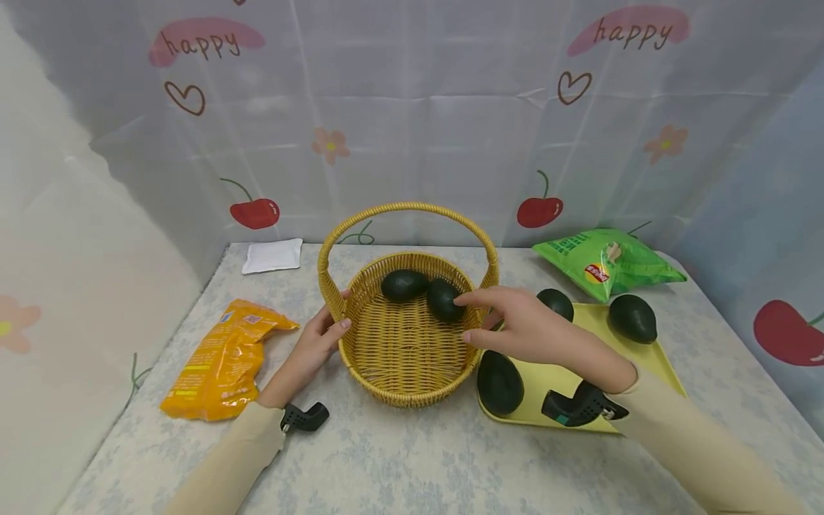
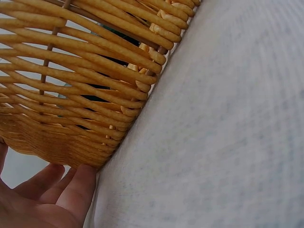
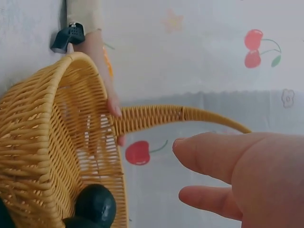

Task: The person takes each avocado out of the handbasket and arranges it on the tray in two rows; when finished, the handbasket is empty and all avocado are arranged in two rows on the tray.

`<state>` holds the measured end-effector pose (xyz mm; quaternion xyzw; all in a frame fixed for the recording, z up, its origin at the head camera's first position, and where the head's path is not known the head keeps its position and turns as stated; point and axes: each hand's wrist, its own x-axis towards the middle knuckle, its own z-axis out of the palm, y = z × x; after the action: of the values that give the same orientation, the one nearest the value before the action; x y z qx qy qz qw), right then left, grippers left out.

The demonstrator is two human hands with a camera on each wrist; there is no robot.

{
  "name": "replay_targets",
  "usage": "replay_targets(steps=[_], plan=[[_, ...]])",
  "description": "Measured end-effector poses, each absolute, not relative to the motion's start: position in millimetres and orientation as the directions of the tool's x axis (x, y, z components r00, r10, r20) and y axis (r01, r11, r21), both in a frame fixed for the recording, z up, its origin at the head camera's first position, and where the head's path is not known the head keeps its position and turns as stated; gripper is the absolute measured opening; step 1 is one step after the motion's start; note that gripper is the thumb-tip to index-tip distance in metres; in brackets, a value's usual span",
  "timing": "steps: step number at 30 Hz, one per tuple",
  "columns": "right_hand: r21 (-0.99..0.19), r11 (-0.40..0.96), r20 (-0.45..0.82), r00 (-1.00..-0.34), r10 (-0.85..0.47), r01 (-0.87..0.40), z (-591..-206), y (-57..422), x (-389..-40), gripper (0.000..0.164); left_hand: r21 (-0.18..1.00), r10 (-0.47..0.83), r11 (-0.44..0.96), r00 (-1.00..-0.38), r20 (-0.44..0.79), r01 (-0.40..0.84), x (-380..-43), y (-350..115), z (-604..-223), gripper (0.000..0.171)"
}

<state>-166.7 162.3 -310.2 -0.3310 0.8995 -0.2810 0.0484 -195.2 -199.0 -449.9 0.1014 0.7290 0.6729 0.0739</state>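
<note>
A yellow wicker basket (image 1: 405,390) with a tall hoop handle holds two dark green avocados, one avocado (image 1: 404,285) at the back and another avocado (image 1: 443,300) right of it. My left hand (image 1: 320,336) grips the basket's left side by the handle's base; in the left wrist view its fingers (image 2: 78,192) touch the weave. Over the right rim hovers my right hand (image 1: 521,322), nothing in it, thumb and fingers apart. In the right wrist view those fingers (image 3: 209,152) stand clear of the avocado (image 3: 95,205) inside.
Right of the basket, a yellow tray (image 1: 547,386) bears three avocados, one avocado (image 1: 500,383) at its near left corner. A green chip bag (image 1: 608,263) lies behind it. On the left are an orange snack bag (image 1: 225,361) and a white packet (image 1: 273,255).
</note>
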Motion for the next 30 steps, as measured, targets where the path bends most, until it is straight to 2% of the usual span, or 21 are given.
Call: replay_targets(steps=[11, 20, 26, 30], plan=[[-0.542, 0.622, 0.019, -0.748, -0.663, -0.565, -302, 119, -191, 0.05, 0.997, 0.247, 0.07, -0.969, 0.024, 0.043, -196, -198, -450, 0.061], [-0.49, 0.681, -0.023, -0.773, -0.634, -0.544, -304, 94, -218, 0.052, 0.997, 0.253, 0.064, -0.967, 0.024, 0.042, -195, -200, -452, 0.061], [-0.506, 0.735, -0.127, -0.803, -0.582, -0.451, -312, 77, -239, 0.059, 0.998, 0.251, 0.057, -0.968, 0.026, 0.042, -195, -200, -451, 0.062], [-0.531, 0.773, -0.22, -0.824, -0.522, -0.347, -318, 67, -252, 0.062, 0.998, 0.258, 0.05, -0.965, 0.034, 0.048, -195, -199, -451, 0.062]])
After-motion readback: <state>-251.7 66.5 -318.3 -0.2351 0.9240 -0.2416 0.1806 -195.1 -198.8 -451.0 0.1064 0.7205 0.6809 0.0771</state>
